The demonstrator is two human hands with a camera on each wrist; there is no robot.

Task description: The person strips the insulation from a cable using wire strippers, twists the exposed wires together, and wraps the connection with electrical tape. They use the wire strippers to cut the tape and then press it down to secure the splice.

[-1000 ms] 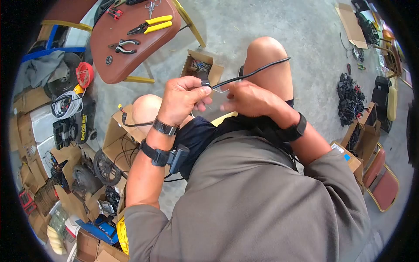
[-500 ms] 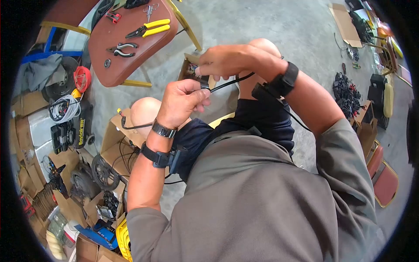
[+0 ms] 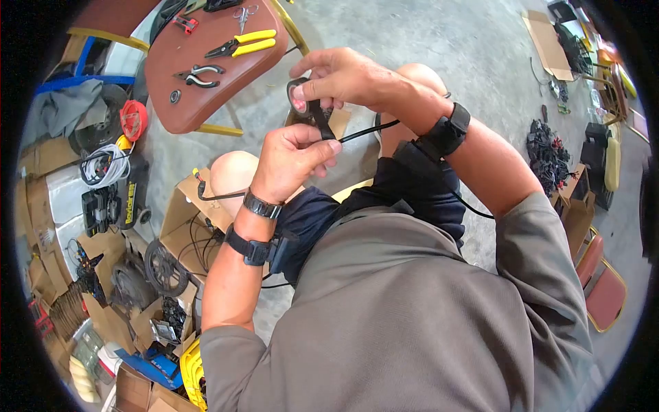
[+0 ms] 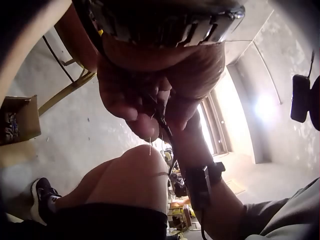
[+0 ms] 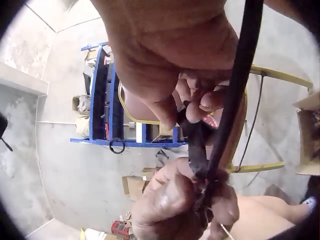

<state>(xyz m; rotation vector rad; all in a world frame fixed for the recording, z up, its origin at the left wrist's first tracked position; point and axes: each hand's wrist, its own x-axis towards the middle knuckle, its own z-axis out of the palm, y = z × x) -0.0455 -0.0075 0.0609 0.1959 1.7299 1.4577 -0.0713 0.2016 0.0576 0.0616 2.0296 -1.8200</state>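
In the head view my left hand [image 3: 288,161] pinches a black cable [image 3: 367,130] between thumb and fingers, over the lap. My right hand [image 3: 350,79], just above and beyond it, holds a roll of black electrical tape [image 3: 298,105] with a reddish core. A strip of tape [image 3: 321,120] runs from the roll down to the cable at the left fingertips. The right wrist view shows this strip [image 5: 198,150] stretched between both hands. A thin pale strand [image 4: 150,145] pokes out below the left fingers in the left wrist view.
A brown chair seat [image 3: 213,69] at upper left carries yellow-handled wire strippers [image 3: 241,44], pliers [image 3: 200,75], scissors [image 3: 244,17] and a small dark ring [image 3: 176,96]. An open cardboard box [image 4: 25,120] stands on the floor ahead. Boxes, wheels and cables crowd the left side.
My right hand has moved up and away from the cable end, and the tape roll now shows in it with a strip pulled out. The left hand keeps its pinch on the cable.
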